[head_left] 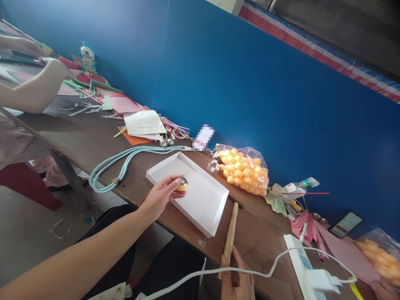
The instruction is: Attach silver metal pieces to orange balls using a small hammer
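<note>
In my left hand (165, 196) a small ball (183, 183) is pinched between thumb and fingers. Its top is shiny and mirror-like, its lower part yellowish. This hand is over the near left side of a shallow white box lid (200, 196), whose inside is visible. My right hand (237, 277) is closed round the lower end of a wooden stick (231, 229), which lies at a slant at the table's front edge, right of the lid. A white cable (225, 271) crosses in front of the right hand and hides part of it.
Behind the lid lies a clear bag of orange balls (240, 171). Pale blue cords (115, 166) loop at left, beside papers (145, 123). A power strip (301, 266), phone (346, 225) and plastic bottle (300, 186) are at right. Another person's arm (37, 87) rests far left.
</note>
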